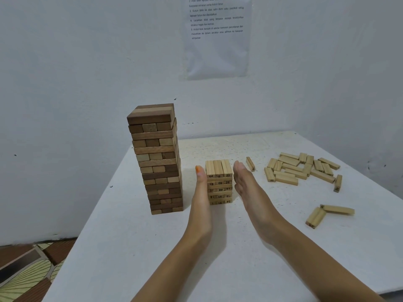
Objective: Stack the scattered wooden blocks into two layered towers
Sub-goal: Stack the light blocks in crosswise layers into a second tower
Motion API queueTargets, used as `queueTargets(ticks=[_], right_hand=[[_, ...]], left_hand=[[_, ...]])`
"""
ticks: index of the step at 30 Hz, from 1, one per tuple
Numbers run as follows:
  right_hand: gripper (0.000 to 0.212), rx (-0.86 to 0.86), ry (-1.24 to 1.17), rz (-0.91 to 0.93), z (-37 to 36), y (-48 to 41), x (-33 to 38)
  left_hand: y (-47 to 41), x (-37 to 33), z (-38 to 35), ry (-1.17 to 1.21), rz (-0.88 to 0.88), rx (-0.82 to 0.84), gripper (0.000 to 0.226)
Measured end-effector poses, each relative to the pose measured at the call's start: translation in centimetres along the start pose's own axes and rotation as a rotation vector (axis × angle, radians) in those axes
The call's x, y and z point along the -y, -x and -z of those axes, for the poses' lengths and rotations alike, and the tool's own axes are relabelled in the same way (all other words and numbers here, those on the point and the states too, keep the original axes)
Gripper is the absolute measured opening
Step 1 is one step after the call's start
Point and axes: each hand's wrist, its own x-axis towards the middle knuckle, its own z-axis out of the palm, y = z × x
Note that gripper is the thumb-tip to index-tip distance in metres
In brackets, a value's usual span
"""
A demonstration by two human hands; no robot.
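A short tower of pale numbered blocks (219, 182) stands mid-table, several layers high. My left hand (201, 188) lies flat against its left side with straight fingers. My right hand (244, 182) is flat with straight fingers at its right side, touching or nearly touching it. A tall tower of dark and light brown blocks (158, 158) stands to the left, leaning slightly. A pile of loose pale blocks (303, 168) lies at the right, with one single block (250, 163) nearer the short tower and two more blocks (327, 213) closer to me.
The white table (152, 247) ends at its left edge beside the tall tower, with patterned floor (28, 271) below. White walls close in behind and to the right. A printed instruction sheet (217, 35) hangs on the back wall.
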Motion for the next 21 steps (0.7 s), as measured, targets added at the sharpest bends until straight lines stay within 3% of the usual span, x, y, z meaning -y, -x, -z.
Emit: queueTargets(ticks=[21], right_hand=[[0.032,0.068,0.011,0.010,0.00,-0.18,-0.07]], left_hand=[[-0.15,0.84,0.19,-0.025,-0.019,0.027,0.040]])
